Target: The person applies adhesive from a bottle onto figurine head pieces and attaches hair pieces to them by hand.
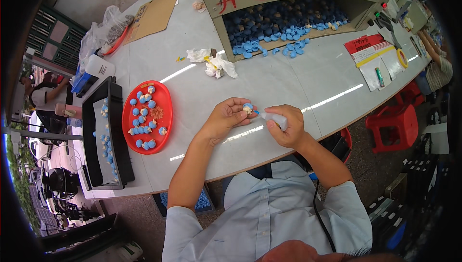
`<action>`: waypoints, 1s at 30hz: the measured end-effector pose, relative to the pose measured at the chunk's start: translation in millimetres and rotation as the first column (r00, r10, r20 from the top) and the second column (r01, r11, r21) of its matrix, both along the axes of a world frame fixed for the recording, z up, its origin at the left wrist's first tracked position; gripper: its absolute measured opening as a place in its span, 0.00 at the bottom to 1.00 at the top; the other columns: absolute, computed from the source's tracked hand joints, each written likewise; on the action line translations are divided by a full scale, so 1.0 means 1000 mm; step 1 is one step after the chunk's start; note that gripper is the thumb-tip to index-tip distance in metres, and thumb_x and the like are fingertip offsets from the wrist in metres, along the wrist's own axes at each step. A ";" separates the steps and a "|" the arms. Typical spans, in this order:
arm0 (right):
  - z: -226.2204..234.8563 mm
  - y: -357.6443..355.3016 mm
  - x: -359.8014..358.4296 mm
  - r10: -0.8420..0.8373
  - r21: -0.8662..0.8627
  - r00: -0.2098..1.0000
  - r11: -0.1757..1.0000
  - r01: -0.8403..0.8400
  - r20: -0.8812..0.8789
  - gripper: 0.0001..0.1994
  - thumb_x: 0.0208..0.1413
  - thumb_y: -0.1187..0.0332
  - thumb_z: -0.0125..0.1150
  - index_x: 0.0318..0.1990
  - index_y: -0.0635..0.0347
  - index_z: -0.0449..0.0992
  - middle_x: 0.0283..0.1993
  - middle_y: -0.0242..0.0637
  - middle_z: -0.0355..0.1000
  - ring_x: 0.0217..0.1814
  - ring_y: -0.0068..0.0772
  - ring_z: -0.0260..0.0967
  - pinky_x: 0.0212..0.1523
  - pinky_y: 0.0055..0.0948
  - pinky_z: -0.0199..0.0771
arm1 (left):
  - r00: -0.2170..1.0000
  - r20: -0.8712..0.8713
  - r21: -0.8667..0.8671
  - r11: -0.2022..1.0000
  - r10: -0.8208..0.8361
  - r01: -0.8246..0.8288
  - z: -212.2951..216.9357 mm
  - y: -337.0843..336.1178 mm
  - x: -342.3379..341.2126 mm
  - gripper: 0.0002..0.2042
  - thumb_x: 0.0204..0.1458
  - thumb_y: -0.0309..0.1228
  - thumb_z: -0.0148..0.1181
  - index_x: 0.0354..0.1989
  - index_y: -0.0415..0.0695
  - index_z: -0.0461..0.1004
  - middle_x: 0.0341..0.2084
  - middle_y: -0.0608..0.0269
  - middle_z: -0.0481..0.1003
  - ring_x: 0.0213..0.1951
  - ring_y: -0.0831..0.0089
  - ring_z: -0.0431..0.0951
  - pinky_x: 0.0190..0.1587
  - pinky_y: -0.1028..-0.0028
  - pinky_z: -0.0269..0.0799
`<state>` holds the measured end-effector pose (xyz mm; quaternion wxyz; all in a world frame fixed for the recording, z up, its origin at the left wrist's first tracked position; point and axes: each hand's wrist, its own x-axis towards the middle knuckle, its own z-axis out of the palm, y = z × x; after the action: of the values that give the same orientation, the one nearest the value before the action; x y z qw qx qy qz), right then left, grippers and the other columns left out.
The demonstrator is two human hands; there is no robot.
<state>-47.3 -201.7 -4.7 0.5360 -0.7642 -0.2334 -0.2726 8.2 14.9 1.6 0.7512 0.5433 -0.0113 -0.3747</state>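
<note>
My left hand (222, 120) pinches a small figurine head (247, 107), blue on top and cream below, between thumb and fingers above the table. Wrapped in my right hand (292, 129) is a translucent squeeze bottle (277, 119), tilted so that its thin blue tip reaches the side of the piece. Whether the tip touches it I cannot tell. To the left, a round red plate (168, 96) carries several similar blue-and-cream pieces and a small orange-brown clump (156, 112).
Left of the plate stands a black tray (126, 168) with more pieces on a pale liner. Crumpled tissues (219, 65) lie beyond my hands. Many blue parts (288, 19) fill a shelf box (219, 31) at the back. Papers (370, 50) and yellow tape (402, 58) lie right. Red stools (393, 126) stand beyond.
</note>
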 end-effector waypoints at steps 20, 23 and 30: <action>0.011 -0.025 -0.006 0.003 0.276 0.935 0.956 0.101 -0.355 0.18 0.56 0.76 0.59 0.53 0.68 0.67 0.44 0.41 0.75 0.42 0.25 0.72 0.45 0.25 0.71 | 1.000 -0.009 -0.076 0.997 0.008 -0.008 0.001 0.006 0.001 0.17 0.54 0.25 0.63 0.52 0.40 0.68 0.49 0.56 0.74 0.53 0.64 0.76 0.49 0.77 0.76; 0.004 -0.063 0.002 -0.119 0.226 0.901 0.947 0.230 -0.416 0.17 0.56 0.75 0.60 0.51 0.68 0.67 0.46 0.42 0.75 0.47 0.25 0.71 0.49 0.24 0.69 | 1.000 0.005 -0.101 0.995 0.006 -0.006 0.003 0.005 0.001 0.18 0.52 0.25 0.65 0.51 0.40 0.69 0.47 0.57 0.74 0.53 0.64 0.76 0.48 0.77 0.77; -0.016 -0.174 0.029 -0.577 -0.030 0.711 0.784 0.620 -0.402 0.16 0.51 0.74 0.66 0.47 0.65 0.71 0.37 0.31 0.69 0.38 0.25 0.62 0.43 0.25 0.66 | 0.976 0.218 -0.071 0.997 0.018 -0.003 -0.005 -0.001 -0.002 0.18 0.49 0.26 0.68 0.47 0.41 0.68 0.47 0.57 0.73 0.52 0.61 0.76 0.49 0.73 0.76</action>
<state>-18.3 -376.1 -21.0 0.4937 -0.8069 0.1534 -0.2858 6.7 13.8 -3.6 0.7660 0.5545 -0.1043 -0.3080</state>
